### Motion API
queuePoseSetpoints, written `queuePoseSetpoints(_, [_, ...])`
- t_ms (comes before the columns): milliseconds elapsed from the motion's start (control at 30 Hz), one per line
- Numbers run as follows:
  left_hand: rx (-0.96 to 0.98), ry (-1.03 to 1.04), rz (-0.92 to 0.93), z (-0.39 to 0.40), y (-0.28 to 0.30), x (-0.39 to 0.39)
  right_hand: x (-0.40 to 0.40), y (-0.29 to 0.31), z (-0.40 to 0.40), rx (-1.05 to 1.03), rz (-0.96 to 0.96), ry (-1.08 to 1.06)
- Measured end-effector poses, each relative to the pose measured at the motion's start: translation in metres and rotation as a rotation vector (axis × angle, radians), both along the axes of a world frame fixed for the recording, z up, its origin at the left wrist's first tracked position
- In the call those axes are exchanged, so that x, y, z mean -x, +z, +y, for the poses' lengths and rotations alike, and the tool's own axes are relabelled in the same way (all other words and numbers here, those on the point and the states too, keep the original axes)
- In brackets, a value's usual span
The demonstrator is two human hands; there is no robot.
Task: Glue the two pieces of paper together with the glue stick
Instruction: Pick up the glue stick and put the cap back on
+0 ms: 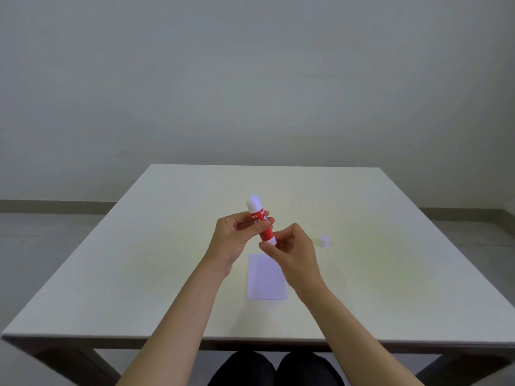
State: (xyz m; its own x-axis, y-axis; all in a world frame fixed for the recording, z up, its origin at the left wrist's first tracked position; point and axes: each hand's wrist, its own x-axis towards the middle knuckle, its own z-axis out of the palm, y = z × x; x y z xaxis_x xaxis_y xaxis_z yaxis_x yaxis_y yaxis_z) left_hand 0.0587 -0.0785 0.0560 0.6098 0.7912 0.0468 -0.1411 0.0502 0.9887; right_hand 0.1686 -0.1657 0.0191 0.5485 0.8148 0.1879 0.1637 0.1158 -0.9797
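Observation:
A red glue stick (263, 222) with a white top is held tilted above the table, its white end pointing away from me. My left hand (237, 236) grips the red barrel around the middle. My right hand (292, 247) pinches the white base end of the glue stick with thumb and fingertips. Below the hands a white piece of paper (266, 280) lies flat on the table; my right wrist covers its upper right corner. I cannot tell whether it is one sheet or two stacked. A small white cap (324, 240) stands on the table to the right.
The pale table (139, 260) reaches from the near edge at the bottom to a far edge in front of a plain wall. Dark trousers show under the near edge.

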Motion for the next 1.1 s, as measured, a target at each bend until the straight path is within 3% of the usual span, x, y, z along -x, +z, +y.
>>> queuePoseSetpoints(67, [0.011, 0.014, -0.008, -0.001, 0.0, -0.001, 0.004, -0.002, 0.001, -0.007, -0.107, -0.029])
queuePoseSetpoints(233, [-0.016, 0.014, 0.004, -0.001, 0.003, 0.004, -0.017, 0.017, -0.005, 0.236, 0.473, 0.566])
queuePoseSetpoints(300, [-0.016, -0.006, -0.016, -0.002, 0.007, 0.005, -0.02, 0.018, -0.009, 0.191, 0.57, 0.655])
queuePoseSetpoints(367, [-0.023, -0.004, -0.03, -0.002, 0.01, 0.004, -0.018, 0.014, -0.009, 0.082, 0.588, 0.61])
queuePoseSetpoints(433, [-0.022, 0.017, -0.031, -0.003, 0.01, 0.0, -0.012, 0.011, -0.009, -0.025, 0.466, 0.44])
queuePoseSetpoints(533, [-0.016, 0.046, -0.027, -0.005, 0.009, -0.005, 0.0, 0.003, -0.007, -0.04, 0.018, -0.012])
queuePoseSetpoints(600, [-0.006, 0.061, -0.03, -0.006, 0.008, -0.007, 0.007, -0.002, -0.004, -0.048, -0.135, -0.14])
queuePoseSetpoints(633, [-0.001, 0.062, -0.034, -0.006, 0.009, -0.007, 0.008, -0.001, -0.003, -0.043, -0.083, -0.09])
queuePoseSetpoints(800, [-0.017, 0.062, -0.014, -0.005, 0.011, -0.002, -0.016, 0.019, -0.009, 0.156, 0.547, 0.544])
queuePoseSetpoints(900, [-0.01, 0.05, -0.022, -0.005, 0.012, -0.003, -0.015, 0.016, -0.011, 0.052, 0.646, 0.547])
queuePoseSetpoints(967, [-0.013, 0.067, -0.011, -0.004, 0.011, -0.005, -0.01, 0.012, -0.01, -0.049, 0.526, 0.406])
queuePoseSetpoints(1100, [-0.017, 0.096, -0.001, -0.005, 0.008, -0.011, 0.004, 0.001, -0.005, -0.06, -0.086, -0.121])
